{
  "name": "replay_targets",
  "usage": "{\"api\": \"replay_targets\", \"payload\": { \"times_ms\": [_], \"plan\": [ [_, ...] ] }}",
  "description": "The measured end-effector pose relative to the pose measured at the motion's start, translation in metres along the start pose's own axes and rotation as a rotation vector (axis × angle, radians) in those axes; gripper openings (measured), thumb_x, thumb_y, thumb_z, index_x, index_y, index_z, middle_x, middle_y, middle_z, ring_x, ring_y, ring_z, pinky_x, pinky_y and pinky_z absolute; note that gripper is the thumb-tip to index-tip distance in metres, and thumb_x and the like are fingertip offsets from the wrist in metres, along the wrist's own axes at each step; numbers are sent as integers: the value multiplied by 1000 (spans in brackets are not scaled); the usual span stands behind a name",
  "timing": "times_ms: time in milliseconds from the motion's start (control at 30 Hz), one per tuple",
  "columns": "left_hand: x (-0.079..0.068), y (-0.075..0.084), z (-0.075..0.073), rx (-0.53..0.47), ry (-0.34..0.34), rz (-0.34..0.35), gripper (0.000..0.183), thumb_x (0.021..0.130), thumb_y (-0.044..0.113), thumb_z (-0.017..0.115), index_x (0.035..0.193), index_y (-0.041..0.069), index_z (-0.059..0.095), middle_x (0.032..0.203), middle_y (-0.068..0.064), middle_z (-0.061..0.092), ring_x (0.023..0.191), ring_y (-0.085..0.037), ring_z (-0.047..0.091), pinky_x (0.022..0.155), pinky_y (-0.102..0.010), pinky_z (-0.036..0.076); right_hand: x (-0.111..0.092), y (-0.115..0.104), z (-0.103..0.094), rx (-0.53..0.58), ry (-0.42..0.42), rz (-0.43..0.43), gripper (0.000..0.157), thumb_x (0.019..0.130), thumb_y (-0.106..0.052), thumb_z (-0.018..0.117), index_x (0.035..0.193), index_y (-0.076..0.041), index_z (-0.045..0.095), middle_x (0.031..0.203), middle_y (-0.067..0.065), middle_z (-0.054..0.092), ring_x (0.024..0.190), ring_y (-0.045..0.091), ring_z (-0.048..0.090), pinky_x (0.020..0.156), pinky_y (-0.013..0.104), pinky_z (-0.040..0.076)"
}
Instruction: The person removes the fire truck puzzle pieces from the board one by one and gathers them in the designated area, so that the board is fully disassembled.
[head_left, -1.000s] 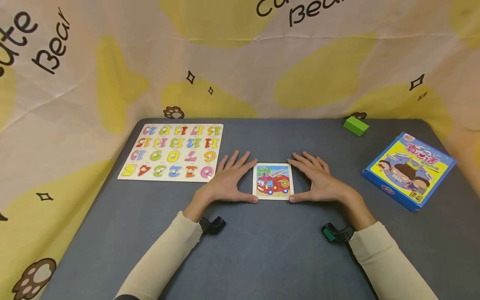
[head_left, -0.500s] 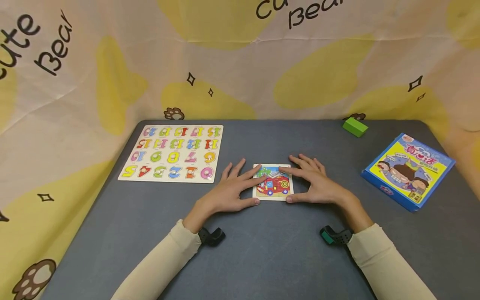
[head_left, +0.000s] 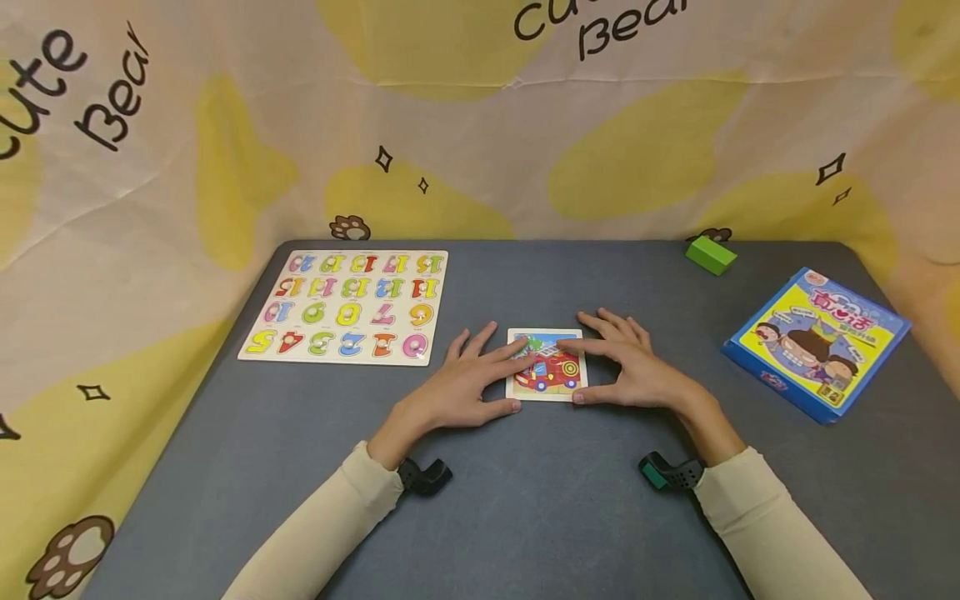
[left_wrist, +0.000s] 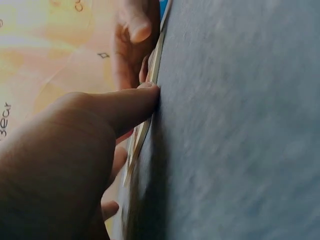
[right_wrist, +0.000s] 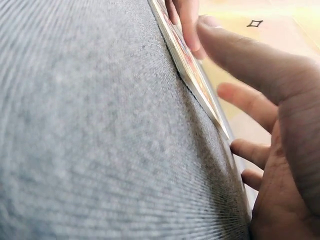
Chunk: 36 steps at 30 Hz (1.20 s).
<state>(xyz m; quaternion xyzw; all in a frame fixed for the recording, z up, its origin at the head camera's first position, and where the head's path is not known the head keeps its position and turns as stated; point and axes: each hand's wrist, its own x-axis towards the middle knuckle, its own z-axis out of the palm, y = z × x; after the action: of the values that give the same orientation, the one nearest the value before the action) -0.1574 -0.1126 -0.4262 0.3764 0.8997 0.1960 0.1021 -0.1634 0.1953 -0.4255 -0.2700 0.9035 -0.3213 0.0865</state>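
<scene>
A small square picture board [head_left: 551,382] with a red fire truck lies flat on the grey table between the two hands. The left hand [head_left: 461,390] reaches over its left side, two fingers spread across the picture and the thumb by the near left corner. From the other side the right hand [head_left: 637,372] has its index fingertip over the upper right part and its thumb at the lower right corner. Fingers of both hands are spread and mostly straight. In the right wrist view the board's pale edge [right_wrist: 202,100] shows below the thumb. Part of the truck is covered by the left fingers.
A white board of colourful numbers [head_left: 360,362] lies at the back left. A green block [head_left: 711,256] sits at the back right, with a blue and yellow box [head_left: 817,343] nearer on the right. A patterned cloth [head_left: 465,125] hangs behind the table.
The left fingers moved from beside the board onto its picture, and the right index finger came in over its upper right. Over the last half second both hands have stayed nearly still.
</scene>
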Motion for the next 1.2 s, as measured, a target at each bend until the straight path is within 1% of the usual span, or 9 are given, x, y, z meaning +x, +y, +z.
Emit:
{"api": "replay_targets", "payload": {
  "times_ms": [133,233,333,433,633,900,1033,1200],
  "plan": [
    [-2,10,1,-13,-11,64,67,99,51,59,159,29,37,170,8,25,161,-28,3,125,-62,2,0,2,0,36,28,-9,73,81,-38,85,147,-25,57,167,17,28,156,45,8,117,72,-4],
    [-5,19,1,2,-21,110,68,99,51,59,159,25,38,168,6,29,161,-25,7,126,-60,5,1,3,-1,43,39,-12,71,83,-36,83,148,-25,56,166,17,30,156,45,10,117,73,-3],
    [-7,26,3,36,-47,134,70,99,53,58,159,22,37,168,4,31,161,-22,10,126,-58,7,2,3,-2,54,46,-8,70,85,-35,82,149,-25,54,166,17,31,156,44,10,116,73,-1],
    [-9,31,4,73,-68,144,72,100,54,56,160,21,36,169,3,29,161,-22,11,127,-58,9,3,4,-2,61,51,-4,71,85,-34,82,150,-24,53,166,16,31,156,44,10,116,73,0],
    [-11,32,6,115,-53,157,70,100,52,57,159,20,38,167,2,33,160,-24,15,126,-56,15,3,4,-2,65,60,4,71,84,-34,83,149,-24,54,165,16,32,156,43,11,116,73,1],
    [-15,31,6,120,-34,160,68,100,51,59,158,19,41,166,4,36,160,-23,17,125,-56,18,3,4,-1,66,81,10,68,84,-34,84,146,-24,57,163,16,36,155,43,15,115,72,3],
    [-15,30,9,123,-13,176,68,100,50,59,157,18,42,165,3,37,159,-25,19,124,-58,20,3,5,-1,63,77,14,68,84,-34,84,146,-24,57,163,16,36,155,43,15,116,72,3],
    [-15,30,12,124,-8,180,69,99,50,60,157,17,41,166,4,35,159,-26,18,123,-60,20,3,5,0,65,77,17,68,84,-35,84,146,-24,57,163,15,37,155,43,15,116,72,3]
  ]
}}
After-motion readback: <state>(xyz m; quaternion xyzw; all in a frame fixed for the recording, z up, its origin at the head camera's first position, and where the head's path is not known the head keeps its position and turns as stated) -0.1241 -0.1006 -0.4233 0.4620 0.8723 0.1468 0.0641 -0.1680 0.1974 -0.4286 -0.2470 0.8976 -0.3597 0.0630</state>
